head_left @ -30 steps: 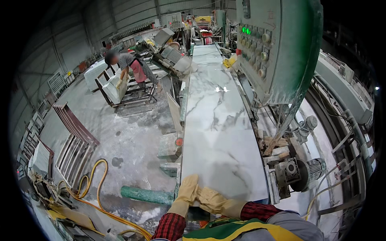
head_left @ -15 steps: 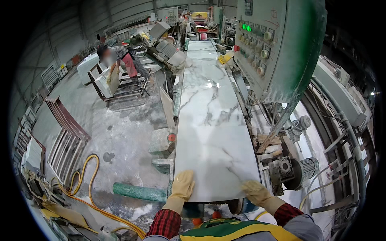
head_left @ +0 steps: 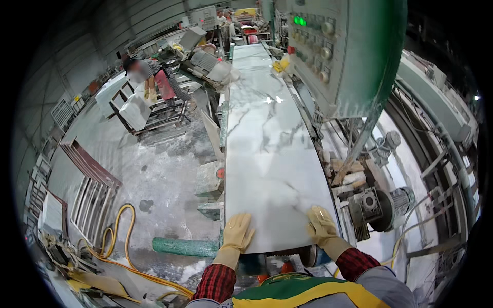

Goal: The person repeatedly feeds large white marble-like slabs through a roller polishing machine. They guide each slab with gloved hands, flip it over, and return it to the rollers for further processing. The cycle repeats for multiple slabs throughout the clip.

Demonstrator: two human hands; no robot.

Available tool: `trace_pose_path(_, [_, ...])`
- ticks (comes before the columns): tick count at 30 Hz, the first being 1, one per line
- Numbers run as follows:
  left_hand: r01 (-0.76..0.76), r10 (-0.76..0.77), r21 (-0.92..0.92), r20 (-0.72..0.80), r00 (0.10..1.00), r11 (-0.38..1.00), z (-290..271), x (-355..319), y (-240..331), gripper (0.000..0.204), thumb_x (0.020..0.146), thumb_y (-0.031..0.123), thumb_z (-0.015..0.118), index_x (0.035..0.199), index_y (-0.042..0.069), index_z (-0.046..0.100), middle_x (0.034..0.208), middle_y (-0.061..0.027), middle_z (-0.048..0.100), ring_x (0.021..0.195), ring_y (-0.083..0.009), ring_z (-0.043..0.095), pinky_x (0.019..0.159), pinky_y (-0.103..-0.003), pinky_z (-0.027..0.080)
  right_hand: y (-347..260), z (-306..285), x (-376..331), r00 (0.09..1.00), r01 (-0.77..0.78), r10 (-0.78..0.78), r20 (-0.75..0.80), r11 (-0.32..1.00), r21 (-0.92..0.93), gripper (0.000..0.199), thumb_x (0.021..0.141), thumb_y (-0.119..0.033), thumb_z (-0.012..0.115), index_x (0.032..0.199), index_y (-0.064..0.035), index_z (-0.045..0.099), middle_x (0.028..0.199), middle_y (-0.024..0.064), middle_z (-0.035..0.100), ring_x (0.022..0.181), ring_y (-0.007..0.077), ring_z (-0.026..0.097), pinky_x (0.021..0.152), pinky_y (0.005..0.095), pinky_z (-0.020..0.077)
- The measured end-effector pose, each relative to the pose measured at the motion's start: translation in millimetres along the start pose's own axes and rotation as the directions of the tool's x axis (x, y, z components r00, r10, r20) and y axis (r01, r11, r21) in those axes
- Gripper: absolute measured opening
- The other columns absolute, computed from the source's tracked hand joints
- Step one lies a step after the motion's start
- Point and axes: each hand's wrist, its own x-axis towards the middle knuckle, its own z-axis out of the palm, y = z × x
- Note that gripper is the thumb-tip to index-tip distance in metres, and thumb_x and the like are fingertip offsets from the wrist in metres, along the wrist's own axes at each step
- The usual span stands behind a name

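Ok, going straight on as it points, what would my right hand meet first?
Nothing obvious: your right hand would likely glide over the veined slab, its top looking free ahead, though far-off depth is unclear.

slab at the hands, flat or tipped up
Flat: the slab lies broad face up, left hand and right hand at its near end.

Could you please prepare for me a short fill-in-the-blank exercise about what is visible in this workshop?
1. The left hand and right hand, at the near end of the marbled slab, both wear ____.
2. The lit lights on the control box are ____.
3. In the picture, the green cylinder lies to the slab's ____.

Missing words: gloves; green; left.
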Motion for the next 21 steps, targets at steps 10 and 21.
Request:
trace_pose_path(10, [-0.351,0.352,-0.056,0.281,0.893,0.935,-11.6,8.5,48.5,0.058,0.097,0.038,0.075,0.146,0.011,0.062,0.147,-0.0214,0.061,0.139,-0.0445,0.056,0.12,-0.054,0.043,6.0,2.3,6.9,0.985,0.084,-0.086,-0.149,0.996,-0.022,0.059,0.096,-0.024,0.069,0.149,-0.0002,0.058,0.153,0.0275,0.059,0.142,0.0484,0.054,0.124,0.058,0.0398])
trace_pose_path(21, [-0.323,0.279,0.041,0.405,0.871,0.946,-68.1,-27.3,-16.2,0.046,0.099,0.03,0.07,0.14,0.01,0.065,0.142,-0.022,0.062,0.136,-0.0462,0.057,0.117,-0.054,0.046,1.9,1.2,15.7,0.934,0.154,-0.154,-0.322,0.988,-0.025,0.057,0.093,-0.019,0.073,0.145,-0.0001,0.061,0.145,0.0274,0.064,0.134,0.0476,0.061,0.119,0.0587,0.0461])
